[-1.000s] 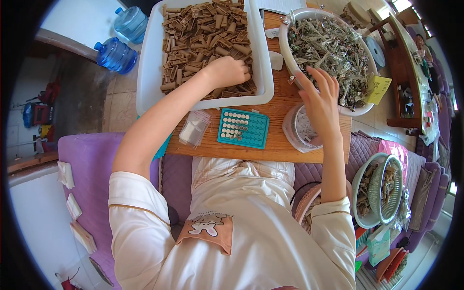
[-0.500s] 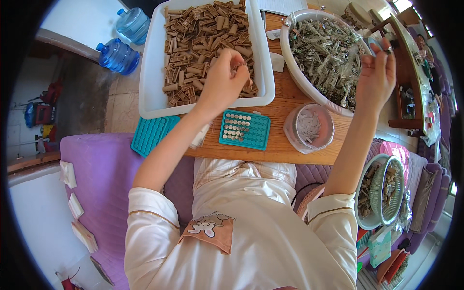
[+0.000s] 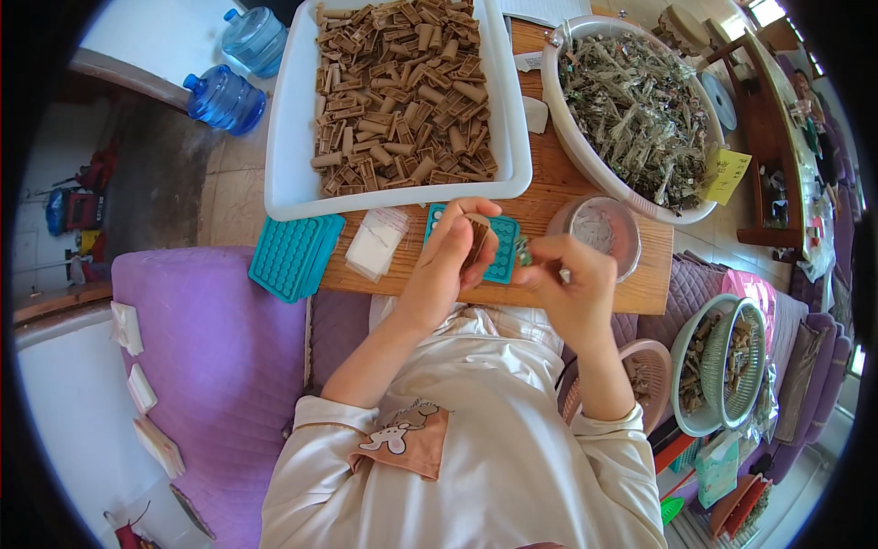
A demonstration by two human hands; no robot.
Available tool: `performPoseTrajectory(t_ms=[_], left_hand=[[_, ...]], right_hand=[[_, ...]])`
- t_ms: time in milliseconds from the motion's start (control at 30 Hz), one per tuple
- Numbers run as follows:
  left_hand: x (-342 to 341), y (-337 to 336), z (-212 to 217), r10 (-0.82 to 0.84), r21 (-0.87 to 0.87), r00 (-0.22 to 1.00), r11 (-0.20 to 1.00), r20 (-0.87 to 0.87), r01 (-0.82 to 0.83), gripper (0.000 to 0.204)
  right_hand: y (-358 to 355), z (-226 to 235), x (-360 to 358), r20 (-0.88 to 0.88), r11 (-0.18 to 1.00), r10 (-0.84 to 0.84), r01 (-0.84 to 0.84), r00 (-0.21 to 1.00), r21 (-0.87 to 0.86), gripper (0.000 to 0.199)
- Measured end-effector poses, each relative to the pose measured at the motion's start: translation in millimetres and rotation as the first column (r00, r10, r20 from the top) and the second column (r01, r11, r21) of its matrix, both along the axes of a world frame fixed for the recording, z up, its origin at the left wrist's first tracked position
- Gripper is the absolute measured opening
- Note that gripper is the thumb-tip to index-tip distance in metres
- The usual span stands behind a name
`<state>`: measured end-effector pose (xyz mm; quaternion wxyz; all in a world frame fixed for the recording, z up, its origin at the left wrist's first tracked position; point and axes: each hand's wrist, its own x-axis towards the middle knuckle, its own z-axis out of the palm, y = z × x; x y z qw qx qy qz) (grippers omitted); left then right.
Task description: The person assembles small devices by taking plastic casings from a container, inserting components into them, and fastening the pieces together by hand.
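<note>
In front of my chest, my left hand [image 3: 437,274] closes around a brown plastic shell piece [image 3: 476,236]. My right hand [image 3: 583,285] faces it from the right, fingers pinching a small green part [image 3: 523,252] whose details are too small to make out. Both hands are over the near table edge, partly hiding a teal tray [image 3: 499,266] of round pockets. Beyond them, a white bin [image 3: 521,169] holds many similar brown pieces. At the far right, a round basin [image 3: 551,87] is heaped with clear and green wired parts.
A small tub [image 3: 631,240] of pale pieces stands right of the hands. Stacked teal trays [image 3: 291,261] and white plastic-wrapped packets [image 3: 377,240] lie left. A yellow note [image 3: 729,174] hangs on the basin. Green baskets [image 3: 700,419] sit at right; blue water bottles [image 3: 226,102] stand far left.
My left hand has come back from the brown pieces in the bin with one shell piece. My right hand has moved from beside the basin in to meet it, holding a small green part.
</note>
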<state>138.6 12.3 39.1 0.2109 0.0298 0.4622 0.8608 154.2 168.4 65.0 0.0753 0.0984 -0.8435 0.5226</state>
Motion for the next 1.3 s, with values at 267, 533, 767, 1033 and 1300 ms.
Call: performPoseTrajectory(t_ms=[267,533,767,1033,1300], left_hand=[[20.8,7.2,-2.5,0.017,0.077,0.989,0.997,0.146,-0.028,0.028],[32.7,8.6,-9.5,0.016,0.112,0.991,0.993,0.136,-0.032,0.031],[36.3,13.8,-12.3,0.018,0.105,0.996,0.994,0.091,-0.028,0.038],[39.8,15.2,-15.4,0.000,0.133,0.992,0.991,0.126,-0.017,0.037],[39.6,19.3,-14.9,-0.001,0.207,0.979,0.977,0.206,-0.043,0.038]], right_hand=[[-19.3,-7.9,14.5,-0.177,0.994,0.024,-0.004,0.984,0.111,0.027],[-15.4,-11.1,19.5,-0.254,0.984,0.034,0.013,0.967,0.180,0.029],[-15.3,-11.5,22.0,-0.288,0.995,-0.039,0.063,0.957,0.075,0.027],[-11.3,-13.4,23.8,-0.262,0.995,-0.011,0.036,0.965,0.091,0.024],[-16.1,-16.0,25.8,-0.223,0.996,-0.082,0.087,0.971,0.013,0.022]])
